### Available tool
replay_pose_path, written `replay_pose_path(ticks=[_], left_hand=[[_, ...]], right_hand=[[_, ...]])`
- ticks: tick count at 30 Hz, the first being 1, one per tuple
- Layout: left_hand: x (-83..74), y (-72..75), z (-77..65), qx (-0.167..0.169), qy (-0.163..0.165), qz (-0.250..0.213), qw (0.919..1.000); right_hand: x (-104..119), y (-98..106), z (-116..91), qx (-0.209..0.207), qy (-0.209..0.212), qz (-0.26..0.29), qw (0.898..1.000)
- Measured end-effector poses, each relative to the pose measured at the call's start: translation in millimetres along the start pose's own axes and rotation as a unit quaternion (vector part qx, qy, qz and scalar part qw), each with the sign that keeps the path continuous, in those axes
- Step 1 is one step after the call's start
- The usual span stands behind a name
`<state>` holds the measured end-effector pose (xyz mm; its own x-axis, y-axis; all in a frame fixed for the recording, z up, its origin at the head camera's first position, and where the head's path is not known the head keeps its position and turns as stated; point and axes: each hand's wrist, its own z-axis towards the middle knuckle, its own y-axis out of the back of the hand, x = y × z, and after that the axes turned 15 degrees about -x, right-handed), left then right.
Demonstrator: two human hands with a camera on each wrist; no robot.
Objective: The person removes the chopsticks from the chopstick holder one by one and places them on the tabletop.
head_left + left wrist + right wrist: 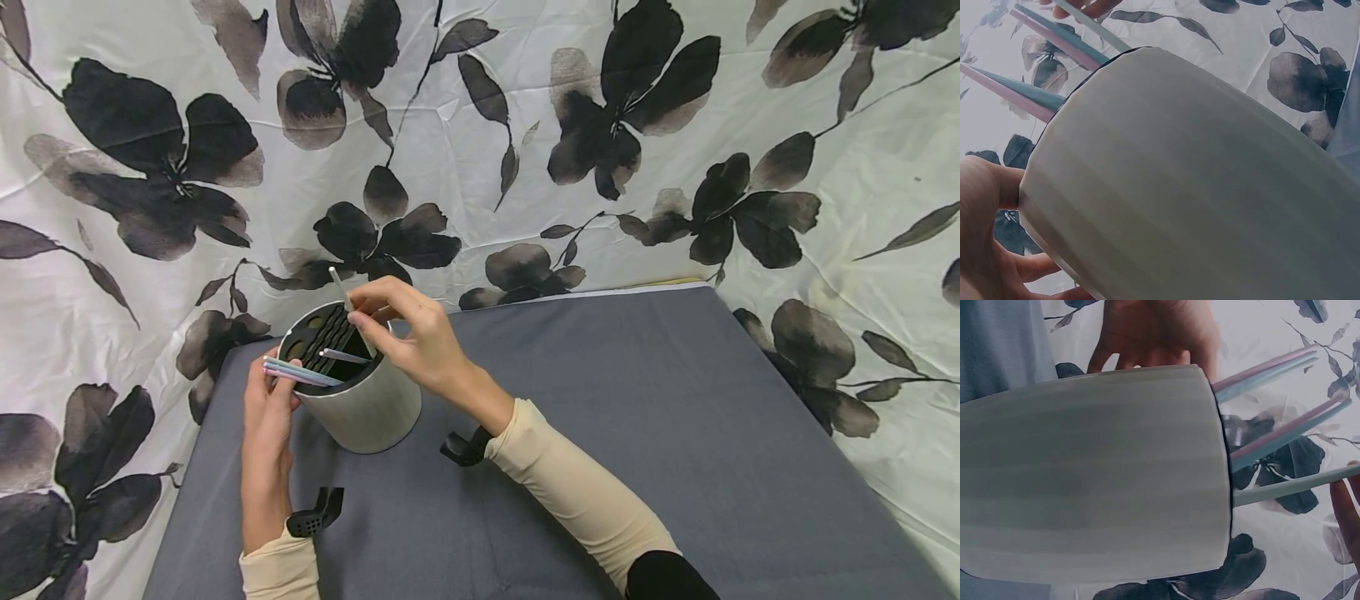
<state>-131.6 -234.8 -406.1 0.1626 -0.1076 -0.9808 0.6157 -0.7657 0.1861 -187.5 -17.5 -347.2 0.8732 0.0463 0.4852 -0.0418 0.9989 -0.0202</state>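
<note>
Pale container [367, 412] held near its rim by left hand [267, 421], greenish stick [1291, 486] pinched by right hand [411, 333], pink and blue sticks [1291, 432] seated partly inside container.

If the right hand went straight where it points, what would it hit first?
Beyond the pale stick the right hand pinches, probably the dark insert in the container; depth is unclear, it might pass above.

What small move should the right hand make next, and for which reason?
Perhaps the right hand should gently lower the pale stick, since it already reaches inside the container, which the left hand is holding.
</note>
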Motion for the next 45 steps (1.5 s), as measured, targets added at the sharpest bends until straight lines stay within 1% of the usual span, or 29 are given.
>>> replay_pose_path(ticks=[3,7,10,13,17,19,21,24,28,32,35,41,45], left_hand=[[-0.3,0.0,-0.4,-0.003,0.000,0.003,1.0000],[0.7,0.9,1.0,0.000,0.003,0.001,1.0000],[1.4,1.7,1.6,0.002,0.005,0.000,1.0000],[1.5,1.5,0.8,-0.002,0.005,0.002,1.0000],[2.3,1.6,0.6,-0.003,0.004,0.004,1.0000],[2.8,2.2,0.9,0.000,0.003,0.001,1.0000],[3.4,2.9,1.1,0.002,0.002,0.000,1.0000],[3.7,3.3,0.7,0.002,0.001,0.000,1.0000],[3.7,3.3,0.1,0.000,0.000,0.003,1.0000],[3.4,3.1,0.9,0.003,-0.003,0.003,1.0000],[2.5,2.5,0.9,0.006,-0.001,0.003,1.0000],[1.2,1.1,0.4,0.003,-0.001,0.009,1.0000],[0.9,1.3,0.9,0.006,0.001,0.000,1.0000]], right_hand=[[2.0,1.3,4.1,-0.024,-0.013,0.006,1.000],[2.1,2.6,10.7,-0.060,-0.042,0.022,0.997],[1.3,3.7,16.6,-0.090,-0.074,0.042,0.992],[0.6,5.8,22.5,-0.118,-0.109,0.069,0.985],[-1.8,10.3,29.8,-0.152,-0.153,0.112,0.970],[-3.8,13.5,33.6,-0.167,-0.176,0.137,0.960],[-6.3,17.7,35.9,-0.180,-0.202,0.161,0.949],[-10.9,25.6,35.7,-0.192,-0.250,0.199,0.928],[-19.7,36.6,28.8,-0.195,-0.313,0.222,0.903],[-28.7,46.2,18.9,-0.185,-0.371,0.212,0.885],[-34.0,53.1,11.1,-0.171,-0.406,0.194,0.877],[-40.1,65.5,-2.9,-0.138,-0.462,0.146,0.864],[-44.8,71.7,-14.5,-0.133,-0.499,0.119,0.848]])
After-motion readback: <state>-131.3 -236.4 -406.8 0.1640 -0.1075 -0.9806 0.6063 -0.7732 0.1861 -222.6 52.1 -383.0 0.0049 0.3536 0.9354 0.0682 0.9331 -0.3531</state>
